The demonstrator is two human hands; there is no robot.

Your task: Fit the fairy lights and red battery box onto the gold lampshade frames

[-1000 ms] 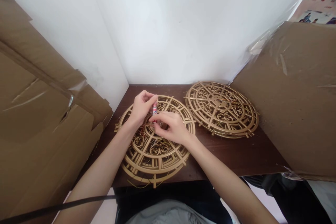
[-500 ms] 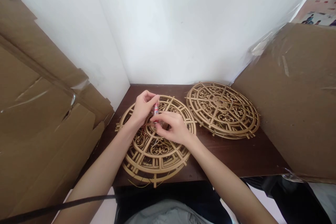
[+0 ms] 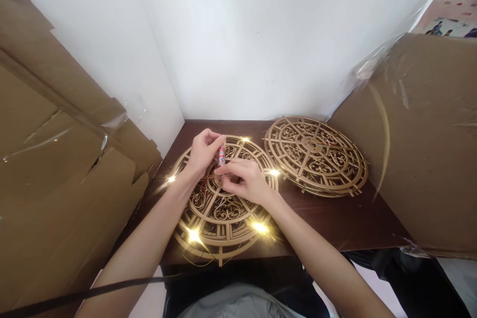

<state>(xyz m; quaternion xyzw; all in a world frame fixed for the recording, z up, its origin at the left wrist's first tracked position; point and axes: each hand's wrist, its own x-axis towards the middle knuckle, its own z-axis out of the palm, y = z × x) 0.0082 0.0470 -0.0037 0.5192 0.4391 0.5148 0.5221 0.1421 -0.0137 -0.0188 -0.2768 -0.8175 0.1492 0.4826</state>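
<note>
Between my two hands is a small red and white battery (image 3: 221, 155), held upright over the middle of a gold openwork disc (image 3: 227, 214). My left hand (image 3: 205, 149) pinches its far end between thumb and fingers. At the near end, my right hand (image 3: 244, 179) has its thumb and fingertips closed round it; what touches the contact there is hidden. Several small lights (image 3: 260, 227) glow yellow around the disc's rim. A red wire lies partly under my left hand. More discs of the same kind are stacked beneath.
A second stack of gold discs (image 3: 316, 156) lies to the right on the dark brown tabletop (image 3: 328, 221). Cardboard walls (image 3: 55, 159) (image 3: 421, 149) flank both sides, with a white wall (image 3: 257, 44) behind. A black strap (image 3: 112, 285) crosses the lower left.
The lights around the left disc's rim have come on; they were dark before. Both hands keep nearly the same place at the battery, with the right fingers slightly shifted.
</note>
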